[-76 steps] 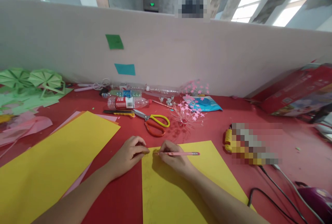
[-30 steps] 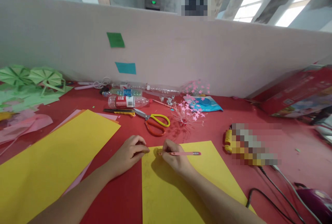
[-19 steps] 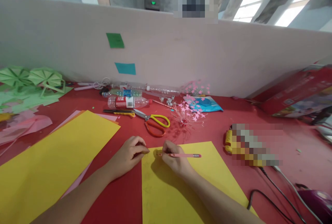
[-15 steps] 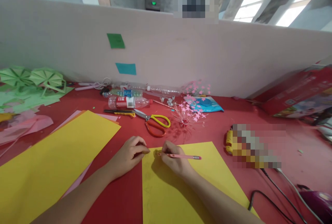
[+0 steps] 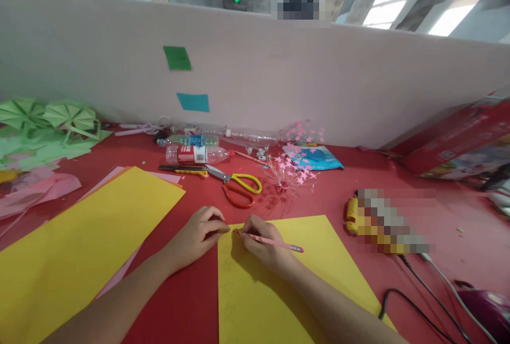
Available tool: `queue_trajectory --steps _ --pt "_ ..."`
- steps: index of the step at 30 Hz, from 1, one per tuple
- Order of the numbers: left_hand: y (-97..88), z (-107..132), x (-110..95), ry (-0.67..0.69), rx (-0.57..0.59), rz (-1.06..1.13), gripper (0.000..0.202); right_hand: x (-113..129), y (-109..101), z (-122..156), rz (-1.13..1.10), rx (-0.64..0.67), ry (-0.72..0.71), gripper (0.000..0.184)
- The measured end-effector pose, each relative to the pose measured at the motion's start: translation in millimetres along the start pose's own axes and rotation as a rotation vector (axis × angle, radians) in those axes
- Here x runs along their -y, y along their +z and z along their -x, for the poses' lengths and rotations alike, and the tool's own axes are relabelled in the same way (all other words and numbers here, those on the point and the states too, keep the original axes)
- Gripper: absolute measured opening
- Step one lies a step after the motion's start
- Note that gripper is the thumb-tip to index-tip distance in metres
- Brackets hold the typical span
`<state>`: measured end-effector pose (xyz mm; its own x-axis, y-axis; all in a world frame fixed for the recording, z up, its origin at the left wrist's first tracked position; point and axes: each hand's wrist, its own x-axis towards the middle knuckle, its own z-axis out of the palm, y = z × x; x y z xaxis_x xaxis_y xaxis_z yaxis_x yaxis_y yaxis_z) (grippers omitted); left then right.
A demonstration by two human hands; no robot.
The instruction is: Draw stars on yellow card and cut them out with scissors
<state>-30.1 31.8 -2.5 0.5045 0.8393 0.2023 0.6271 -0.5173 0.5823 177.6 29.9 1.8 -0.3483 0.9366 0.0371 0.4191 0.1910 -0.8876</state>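
My right hand point(image 5: 269, 244) is closed around a pink pencil point(image 5: 274, 241). Its point meets the yellow paper point(image 5: 319, 259) near the top left corner, and the eraser end slants back to the right. Faint pencil marks run down the paper's left side. At that same corner, the bent fingers and thumb of my left hand point(image 5: 203, 235) come together at the paper's edge, holding it against the red table.
Scissors point(image 5: 235, 182), a utility knife point(image 5: 185, 170) and plastic bottles point(image 5: 199, 155) lie beyond my hands. To the left is a stack of yellow sheets point(image 5: 103, 227). A pink star decoration point(image 5: 292, 166) stands ahead; a power strip point(image 5: 353, 216) with cables lies right.
The pencil's eraser end has dipped and shifted slightly left, while its point has moved a little left and up. My left hand stays at the paper's corner.
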Motion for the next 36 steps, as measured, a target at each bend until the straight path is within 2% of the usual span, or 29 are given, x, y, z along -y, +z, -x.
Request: queue_trajectory --steps 12,19,26,36 --pt "0.2 0.5 1.2 0.004 0.008 0.005 0.021 -6.4 2.1 -0.2 0.004 -0.137 -0.003 0.012" --pt "-0.4 0.3 0.9 0.001 0.010 0.010 0.022 -10.3 0.4 -1.3 0.001 -0.165 0.001 0.011" --pt "-1.4 0.5 -0.3 -0.011 0.019 0.015 0.022 -8.9 -0.6 -0.3 0.008 -0.153 0.002 0.012" --pt "-1.6 0.3 -0.6 -0.014 0.021 0.007 0.021 -7.3 3.5 2.1 0.018 -0.047 -0.041 0.008"
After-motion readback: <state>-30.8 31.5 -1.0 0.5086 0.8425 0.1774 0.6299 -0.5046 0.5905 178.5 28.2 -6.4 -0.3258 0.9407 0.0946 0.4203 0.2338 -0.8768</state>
